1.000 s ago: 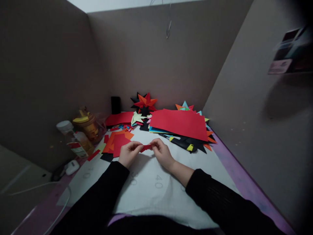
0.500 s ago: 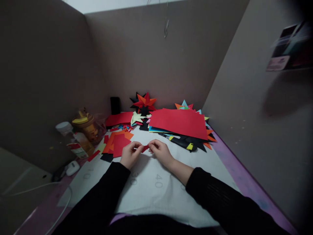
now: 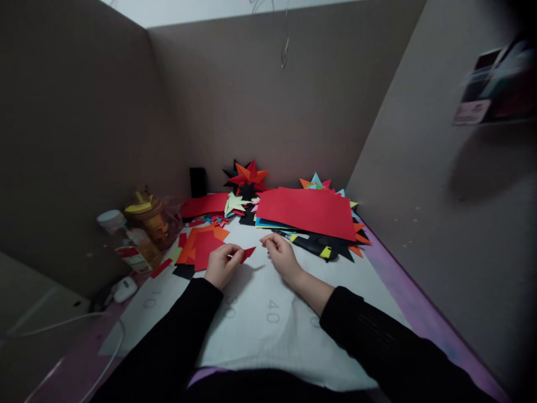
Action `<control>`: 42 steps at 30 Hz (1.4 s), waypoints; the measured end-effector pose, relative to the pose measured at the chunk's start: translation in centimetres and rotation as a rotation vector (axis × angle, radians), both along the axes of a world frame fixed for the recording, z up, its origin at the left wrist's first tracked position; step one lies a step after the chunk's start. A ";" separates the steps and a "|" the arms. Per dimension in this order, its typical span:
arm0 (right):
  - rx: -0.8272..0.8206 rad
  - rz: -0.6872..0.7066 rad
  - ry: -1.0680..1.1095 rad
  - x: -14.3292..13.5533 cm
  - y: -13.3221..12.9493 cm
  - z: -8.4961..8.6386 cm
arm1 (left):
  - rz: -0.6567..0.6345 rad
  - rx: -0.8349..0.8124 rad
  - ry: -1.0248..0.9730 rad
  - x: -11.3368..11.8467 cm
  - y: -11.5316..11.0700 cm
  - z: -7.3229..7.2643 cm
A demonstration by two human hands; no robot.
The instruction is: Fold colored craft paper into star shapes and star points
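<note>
Head: left hand pinches red paper above sheet printed "40".

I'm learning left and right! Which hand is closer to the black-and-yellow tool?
Right. The right hand is just this side of the tool; the left hand sits farther left, pinching red paper.

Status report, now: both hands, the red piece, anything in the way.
Left hand pinching small red paper piece. Right hand apart from it, nothing visible held. Black-and-yellow tool beyond right hand, not between hands.
</note>
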State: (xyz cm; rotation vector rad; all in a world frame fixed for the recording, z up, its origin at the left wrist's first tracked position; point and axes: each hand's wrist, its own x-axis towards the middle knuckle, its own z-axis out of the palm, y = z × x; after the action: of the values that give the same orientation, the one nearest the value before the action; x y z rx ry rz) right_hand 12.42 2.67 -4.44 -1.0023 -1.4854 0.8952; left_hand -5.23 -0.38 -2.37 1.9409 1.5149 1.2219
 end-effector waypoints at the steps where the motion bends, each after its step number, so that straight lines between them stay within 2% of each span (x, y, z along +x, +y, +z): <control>1: 0.076 0.007 -0.044 0.0 -0.1 0.1 | -0.023 0.006 0.019 0.0 0.0 -0.2; 4: 0.224 0.104 -0.217 -0.3 -0.6 0.3 | -0.090 0.030 0.053 0.2 -0.1 -0.7; 7: 0.255 0.157 -0.304 -0.8 -0.8 0.0 | -0.118 0.027 0.039 0.5 -0.2 -0.9; 11: 0.226 0.136 -0.282 -1.0 -0.8 -0.2 | -0.112 0.016 -0.013 0.8 -0.3 -0.6; 16: 0.131 0.061 -0.202 -0.5 -0.1 -0.1 | -0.019 -0.025 -0.115 0.4 0.0 -0.2; 20: 0.033 0.009 -0.100 0.2 0.5 -0.1 | 0.009 -0.130 -0.238 -0.2 0.3 -0.1; 23: 0.005 0.108 -0.027 0.0 0.2 0.0 | -0.040 -0.220 -0.306 -0.1 0.4 -0.1; 27: -0.047 0.202 -0.073 -0.8 -0.5 0.2 | -0.091 -0.195 -0.253 0.4 0.3 -0.2; 33: -0.034 0.170 -0.116 -1.3 -0.9 0.3 | -0.117 -0.156 -0.277 0.6 0.3 -0.6; 38: 0.026 0.087 -0.137 -1.2 -0.6 0.0 | -0.147 -0.275 -0.397 0.1 0.8 -1.0; 42: 0.024 -0.014 -0.055 -0.6 0.0 -0.1 | -0.106 -0.295 -0.480 -0.2 0.9 -1.0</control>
State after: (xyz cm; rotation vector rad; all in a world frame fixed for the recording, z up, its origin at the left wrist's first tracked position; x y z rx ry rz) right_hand 11.86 2.69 -4.57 -1.0258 -1.5301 0.8432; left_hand -5.40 0.56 -3.32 1.3942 1.2412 1.2252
